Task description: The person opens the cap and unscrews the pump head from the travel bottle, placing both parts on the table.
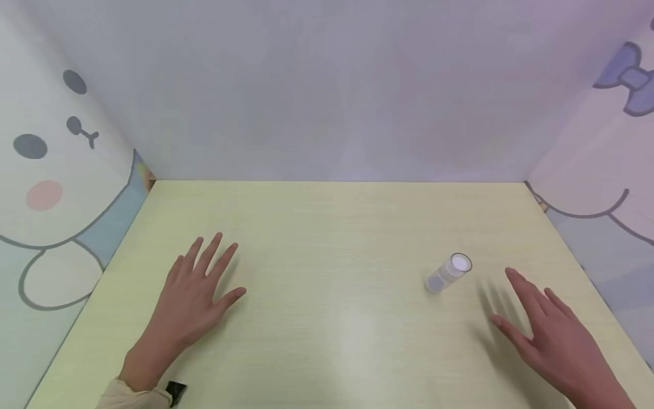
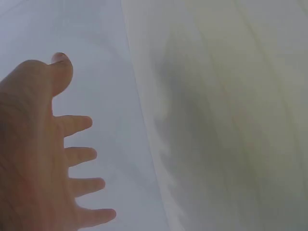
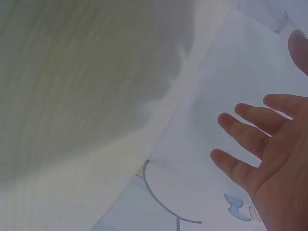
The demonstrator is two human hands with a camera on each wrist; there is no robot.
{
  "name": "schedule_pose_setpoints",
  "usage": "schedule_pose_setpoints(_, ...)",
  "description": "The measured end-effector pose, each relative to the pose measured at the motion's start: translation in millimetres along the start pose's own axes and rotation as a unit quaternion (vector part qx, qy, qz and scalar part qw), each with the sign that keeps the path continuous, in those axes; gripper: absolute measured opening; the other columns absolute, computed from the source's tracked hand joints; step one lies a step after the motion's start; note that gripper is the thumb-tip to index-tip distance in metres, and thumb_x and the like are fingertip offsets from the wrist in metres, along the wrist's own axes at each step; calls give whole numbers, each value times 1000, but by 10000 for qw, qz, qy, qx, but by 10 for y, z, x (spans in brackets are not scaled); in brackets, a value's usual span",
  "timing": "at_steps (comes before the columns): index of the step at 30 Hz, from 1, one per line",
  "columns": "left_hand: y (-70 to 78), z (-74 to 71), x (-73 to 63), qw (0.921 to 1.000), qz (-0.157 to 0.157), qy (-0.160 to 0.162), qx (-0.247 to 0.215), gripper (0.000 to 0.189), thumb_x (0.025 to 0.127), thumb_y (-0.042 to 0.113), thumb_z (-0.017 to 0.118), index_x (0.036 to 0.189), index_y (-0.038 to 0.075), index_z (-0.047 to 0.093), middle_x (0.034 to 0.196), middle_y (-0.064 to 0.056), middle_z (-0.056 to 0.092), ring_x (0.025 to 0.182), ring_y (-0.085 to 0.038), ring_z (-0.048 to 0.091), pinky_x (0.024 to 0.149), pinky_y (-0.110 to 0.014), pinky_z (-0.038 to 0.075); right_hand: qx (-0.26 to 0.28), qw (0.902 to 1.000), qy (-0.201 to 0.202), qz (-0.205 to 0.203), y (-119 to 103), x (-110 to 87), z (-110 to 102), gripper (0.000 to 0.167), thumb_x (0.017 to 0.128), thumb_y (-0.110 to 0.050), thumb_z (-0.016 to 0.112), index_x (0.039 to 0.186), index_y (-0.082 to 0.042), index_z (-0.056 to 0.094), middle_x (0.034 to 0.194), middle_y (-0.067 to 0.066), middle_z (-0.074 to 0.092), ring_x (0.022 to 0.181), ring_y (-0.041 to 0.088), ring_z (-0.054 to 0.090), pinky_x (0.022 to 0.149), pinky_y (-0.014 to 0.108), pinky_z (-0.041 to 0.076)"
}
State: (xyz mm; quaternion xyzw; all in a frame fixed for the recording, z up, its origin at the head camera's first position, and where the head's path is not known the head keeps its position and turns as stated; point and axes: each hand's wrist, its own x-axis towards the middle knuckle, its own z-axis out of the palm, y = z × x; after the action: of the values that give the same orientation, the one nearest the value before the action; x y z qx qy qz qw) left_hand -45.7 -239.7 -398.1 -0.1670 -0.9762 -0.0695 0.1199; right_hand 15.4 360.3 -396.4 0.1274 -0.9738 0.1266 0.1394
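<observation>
A small see-through cylinder (image 1: 443,276) with a dark-ringed, whitish round top stands on the right half of the table. To its right is my right hand (image 1: 559,335), fingers extended and thumb apart, holding nothing. Its shadow falls on the table between hand and cylinder. In the right wrist view, part of the clear cylinder (image 3: 264,13) shows at the top, close to the thumb (image 3: 299,48). My left hand (image 1: 191,301) is over the left side of the table with its fingers spread, and it holds nothing. The left wrist view shows that palm (image 2: 33,159) and its straight fingers.
The pale wood table (image 1: 327,238) meets a plain grey-white back wall (image 1: 327,96). Side panels with cartoon figures stand at the left (image 1: 56,227) and right (image 1: 587,159). By the left sleeve cuff (image 1: 133,396) is a small black piece (image 1: 176,392).
</observation>
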Motion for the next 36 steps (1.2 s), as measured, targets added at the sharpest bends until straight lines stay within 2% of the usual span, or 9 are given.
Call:
schedule_pose_setpoints(2, 11, 13, 12, 10000, 13, 62, -54, 80, 99, 66, 56, 163, 23, 36, 171, -12, 30, 153, -46, 29, 111, -73, 35, 92, 9998, 113, 105, -30, 5, -11, 93, 84, -29, 87, 162, -19, 38, 137, 26, 66, 130, 45, 58, 109, 59, 41)
schedule_pose_setpoints(4, 30, 21, 26, 9998, 14, 125, -140, 78, 99, 63, 58, 162, 22, 38, 170, -13, 33, 152, -46, 32, 110, -72, 37, 178, 9994, 211, 226, -58, 12, -16, 90, 82, -26, 88, 160, -22, 44, 128, 25, 70, 110, 46, 64, 90, 55, 46)
schedule_pose_setpoints(7, 66, 33, 51, 9991, 0, 236, -351, 75, 97, 56, 65, 159, 21, 42, 167, -14, 38, 150, -45, 36, 109, -69, 39, 336, 9983, 349, 309, -88, 25, -10, 84, 81, -22, 89, 156, -24, 50, 128, 19, 72, 119, 17, 63, 86, 35, 47)
schedule_pose_setpoints(10, 106, 42, 75, 9980, -5, 328, -547, 72, 96, 49, 70, 157, 19, 46, 163, -14, 44, 148, -44, 39, 108, -68, 40, 584, 9966, 478, 326, -114, 53, 12, 78, 82, -18, 89, 152, -24, 54, 128, 11, 72, 118, -16, 48, 83, 11, 39)
schedule_pose_setpoints(13, 145, 51, 95, 9972, 16, 360, -655, 69, 95, 46, 71, 155, 18, 49, 160, -13, 48, 146, -42, 43, 105, -68, 43, 874, 9941, 561, 307, -139, 95, 35, 74, 82, -13, 88, 150, -22, 57, 131, -4, 70, 118, -30, 37, 85, 1, 32)
schedule_pose_setpoints(18, 197, 67, 121, 9957, 91, 476, -790, 65, 93, 40, 74, 150, 17, 54, 155, -11, 54, 140, -39, 48, 100, -67, 46, 1419, 9873, 662, 274, -195, 166, 63, 75, 81, -1, 86, 148, -19, 58, 139, -28, 59, 115, -31, 46, 92, -4, 32)
schedule_pose_setpoints(27, 296, 100, 179, 9929, 201, 538, -1040, 58, 93, 36, 75, 144, 14, 60, 147, -12, 60, 135, -38, 53, 94, -65, 49, 2216, 9722, 749, -23, -332, 365, 147, 83, 77, 14, 82, 151, -11, 53, 140, 0, 67, 118, -16, 60, 100, 2, 45)
schedule_pose_setpoints(30, 332, 116, 194, 9925, 210, 519, -1084, 57, 94, 36, 74, 143, 14, 60, 147, -11, 60, 135, -38, 53, 94, -65, 49, 2406, 9673, 802, -96, -377, 429, 189, 86, 76, 17, 82, 152, -9, 52, 139, -2, 67, 119, -12, 62, 99, 4, 48)
schedule_pose_setpoints(36, 389, 135, 242, 9914, 367, 559, -1127, 57, 93, 37, 75, 142, 13, 61, 145, -11, 61, 133, -37, 55, 94, -63, 50, 2502, 9642, 858, -174, -464, 522, 243, 90, 72, 22, 82, 151, -7, 51, 139, -22, 60, 119, -12, 60, 92, 6, 53)
